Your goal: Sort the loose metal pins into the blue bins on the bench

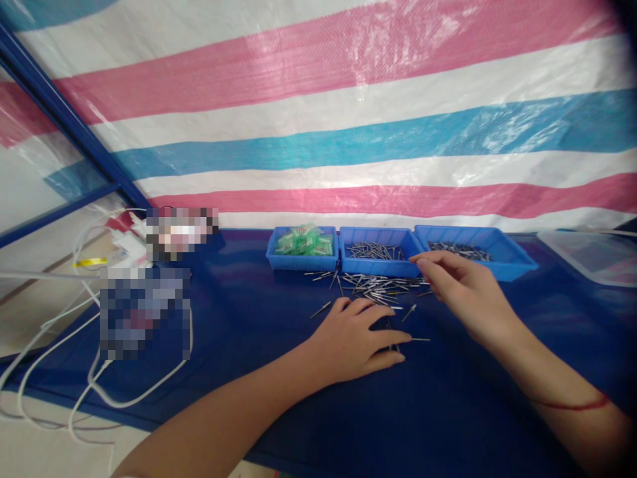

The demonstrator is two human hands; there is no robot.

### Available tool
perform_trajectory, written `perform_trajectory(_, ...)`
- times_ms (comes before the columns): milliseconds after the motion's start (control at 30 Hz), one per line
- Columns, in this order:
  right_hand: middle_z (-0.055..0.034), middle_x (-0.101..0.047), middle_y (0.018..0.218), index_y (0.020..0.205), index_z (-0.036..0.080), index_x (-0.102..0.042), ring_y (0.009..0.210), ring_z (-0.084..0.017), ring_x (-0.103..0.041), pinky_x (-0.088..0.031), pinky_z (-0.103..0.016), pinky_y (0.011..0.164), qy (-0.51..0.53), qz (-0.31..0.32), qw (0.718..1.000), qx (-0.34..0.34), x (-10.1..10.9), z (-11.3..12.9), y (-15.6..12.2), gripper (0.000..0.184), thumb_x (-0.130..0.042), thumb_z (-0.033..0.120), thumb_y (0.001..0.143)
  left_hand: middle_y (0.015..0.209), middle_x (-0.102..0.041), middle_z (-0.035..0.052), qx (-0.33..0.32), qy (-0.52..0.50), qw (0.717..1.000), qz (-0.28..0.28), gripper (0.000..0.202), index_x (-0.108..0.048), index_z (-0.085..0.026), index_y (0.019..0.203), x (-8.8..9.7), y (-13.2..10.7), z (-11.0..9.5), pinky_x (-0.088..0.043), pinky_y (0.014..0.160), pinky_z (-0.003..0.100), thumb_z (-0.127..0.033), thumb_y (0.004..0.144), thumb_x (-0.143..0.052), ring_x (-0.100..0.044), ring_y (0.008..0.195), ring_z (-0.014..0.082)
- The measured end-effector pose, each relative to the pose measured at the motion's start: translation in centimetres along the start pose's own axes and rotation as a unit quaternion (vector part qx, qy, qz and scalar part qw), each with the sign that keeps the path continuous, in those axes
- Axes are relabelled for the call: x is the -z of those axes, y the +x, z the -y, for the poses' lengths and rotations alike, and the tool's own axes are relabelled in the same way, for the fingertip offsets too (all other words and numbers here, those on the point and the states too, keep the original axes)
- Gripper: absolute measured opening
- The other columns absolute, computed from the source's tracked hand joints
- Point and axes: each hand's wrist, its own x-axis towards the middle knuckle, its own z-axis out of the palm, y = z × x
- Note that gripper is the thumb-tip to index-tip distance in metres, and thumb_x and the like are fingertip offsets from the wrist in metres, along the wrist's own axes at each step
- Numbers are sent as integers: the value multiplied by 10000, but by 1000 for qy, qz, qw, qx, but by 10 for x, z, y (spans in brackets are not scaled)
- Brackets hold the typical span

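Observation:
My left hand [355, 338] lies over the blue table with its fingers spread. Several loose blind rivets [378, 287] form a heap just past its fingertips, and a few more show under and beside the fingers. My right hand [462, 285] is raised at the front of the bins, thumb and index finger pinched together by the right edge of the middle blue bin [378, 267]. Whatever may be between those fingertips is too small to make out. Thin metal rivets fill the middle bin, and the right blue bin [512, 259] holds more, partly hidden behind my right hand.
A left blue bin [302, 263] contains small green-and-clear packets [306, 240]. At the far right lies a clear plastic lid or tray [592, 255]. White cables [134, 401] and blurred-out items occupy the left side. A striped sheet [348, 146] hangs behind the table.

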Motion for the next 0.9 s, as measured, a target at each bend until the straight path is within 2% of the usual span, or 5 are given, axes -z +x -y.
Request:
perform_trajectory(133,-18,-635,696,852,198,-694,595,-160,-567,-452,-279,546,-11,34,999,-29,-3,5,-2,276,-549,431,824,1246,-567,11,19,6,1000,7,294,-639,-297,1106,-1,0,3,-348,867,358,-390,961,-400,-473,1117,210)
perform_trajectory(333,-31,-700,842,883,205,-687,771,-193,-638,-498,-291,687,-12,68,998,13,-6,3,-7,252,-527,399,857,1187,-576,19,65,17,998,2,237,-648,-255,1007,5,-1,5,-361,842,353,-369,937,-452,-487,1071,209)
perform_trajectory(533,-28,-696,823,858,201,-677,727,-186,-634,-485,-285,631,-64,132,988,46,-6,7,-9,305,-459,411,900,1187,-576,27,104,44,994,-3,257,-637,-258,1022,5,0,11,-378,839,362,-377,948,-422,-487,1073,221)
perform_trajectory(767,-119,-632,1100,1070,184,-677,1012,-284,-595,-457,-428,908,-266,189,925,196,3,-3,-11,476,-564,560,801,1393,-441,111,250,117,961,-34,578,-506,-279,1287,13,-14,10,-338,967,558,-642,841,-448,-370,1257,349)
perform_trajectory(900,-150,-577,1221,1253,161,-581,1089,-318,-557,-453,-455,936,-310,219,907,184,8,-14,-18,713,-580,654,737,1465,-356,129,301,101,948,-3,709,-398,-296,1385,9,-20,10,-269,1006,663,-704,806,-428,-281,1338,387)
